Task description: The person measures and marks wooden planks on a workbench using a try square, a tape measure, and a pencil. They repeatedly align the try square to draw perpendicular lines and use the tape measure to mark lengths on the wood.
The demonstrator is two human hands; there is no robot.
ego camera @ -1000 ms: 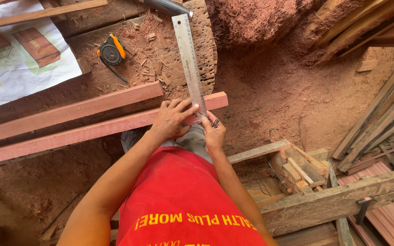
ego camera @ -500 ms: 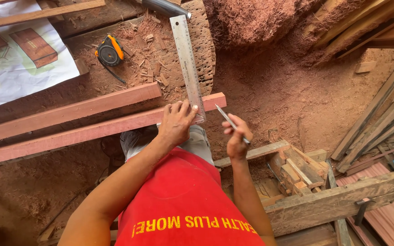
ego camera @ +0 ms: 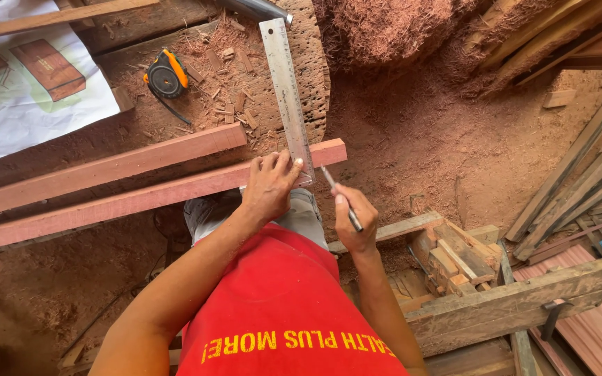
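Left hand: my left hand (ego camera: 271,186) is pressing flat, fingers spread, on the near end of the steel square (ego camera: 287,90).
Right hand: my right hand (ego camera: 354,217) is closing around a pencil (ego camera: 341,199), its tip pointing toward the square's edge, just off the wood.
Square: it is lying across the reddish wooden strip (ego camera: 141,198), running up over the bench.
Strip: it is resting beside a second strip (ego camera: 106,167).
Surroundings: a tape measure (ego camera: 167,75) and a printed drawing sheet (ego camera: 29,76) are lying on the sawdust-covered bench.
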